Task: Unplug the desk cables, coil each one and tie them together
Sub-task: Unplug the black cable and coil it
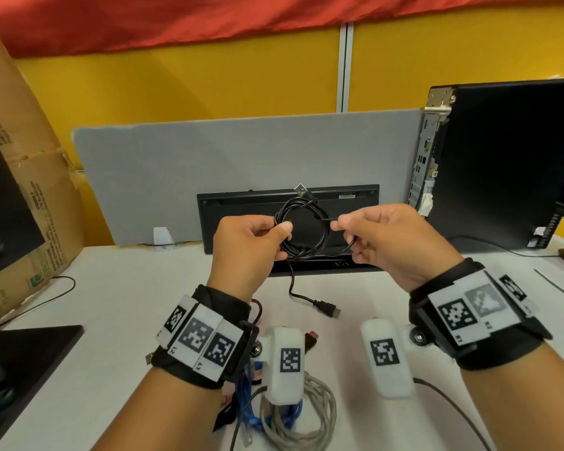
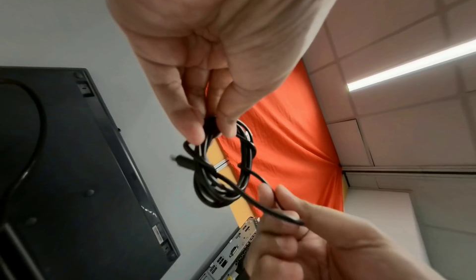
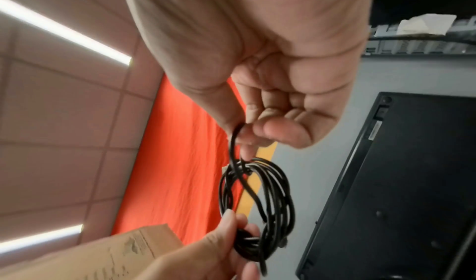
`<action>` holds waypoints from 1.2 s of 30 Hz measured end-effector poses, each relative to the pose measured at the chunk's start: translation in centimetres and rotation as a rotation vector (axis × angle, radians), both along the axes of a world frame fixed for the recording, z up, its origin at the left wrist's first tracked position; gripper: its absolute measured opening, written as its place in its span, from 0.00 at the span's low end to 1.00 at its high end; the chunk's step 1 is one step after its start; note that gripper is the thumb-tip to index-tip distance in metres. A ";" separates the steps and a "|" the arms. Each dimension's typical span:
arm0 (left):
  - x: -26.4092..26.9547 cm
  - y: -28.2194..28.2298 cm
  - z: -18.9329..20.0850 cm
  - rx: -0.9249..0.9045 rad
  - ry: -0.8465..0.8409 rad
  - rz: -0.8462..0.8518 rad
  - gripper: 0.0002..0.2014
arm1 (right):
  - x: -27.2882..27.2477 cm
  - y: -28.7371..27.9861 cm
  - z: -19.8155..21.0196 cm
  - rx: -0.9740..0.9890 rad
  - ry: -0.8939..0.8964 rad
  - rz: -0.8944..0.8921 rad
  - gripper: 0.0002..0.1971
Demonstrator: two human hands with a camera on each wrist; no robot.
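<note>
A thin black cable [image 1: 302,229] is wound into a small coil held in the air above the desk. My left hand [image 1: 251,242] pinches the coil's left side between thumb and fingers [image 2: 226,121]. My right hand [image 1: 381,236] pinches a loose strand [image 3: 233,142] of the same cable at the coil's right side. A USB plug [image 1: 301,190] sticks up from the coil's top. In the left wrist view the coil [image 2: 224,178] hangs between both hands. A black cable with a wide plug [image 1: 326,309] lies on the desk below.
A black keyboard [image 1: 355,203] leans bottom-out against the grey divider [image 1: 209,157]. A computer tower [image 1: 502,157] stands at the right, a cardboard box [image 1: 23,177] at the left. Coiled grey cable [image 1: 306,421] and blue cable [image 1: 248,402] lie near the front edge.
</note>
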State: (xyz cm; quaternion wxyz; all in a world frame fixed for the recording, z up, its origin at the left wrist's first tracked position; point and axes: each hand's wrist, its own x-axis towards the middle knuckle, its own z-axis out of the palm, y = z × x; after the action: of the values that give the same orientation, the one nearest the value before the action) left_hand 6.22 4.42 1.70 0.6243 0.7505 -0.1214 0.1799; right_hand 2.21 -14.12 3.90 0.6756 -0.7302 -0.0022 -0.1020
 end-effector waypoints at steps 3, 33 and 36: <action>0.1 0.1 -0.1 -0.015 -0.019 0.023 0.06 | 0.0 -0.4 0.2 0.124 0.045 0.091 0.09; -1.8 -1.5 0.3 -0.417 0.268 -0.241 0.06 | 0.4 1.4 -0.5 0.261 -0.181 0.115 0.15; -1.7 -1.4 0.3 -0.429 0.278 -0.242 0.07 | 0.2 1.5 -0.6 0.180 -0.226 0.163 0.14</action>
State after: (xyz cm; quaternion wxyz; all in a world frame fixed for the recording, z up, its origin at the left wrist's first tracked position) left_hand 4.52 2.97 2.00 0.7965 0.5986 -0.0827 0.0211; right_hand 2.39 -12.62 3.35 0.7396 -0.6482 -0.1281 -0.1282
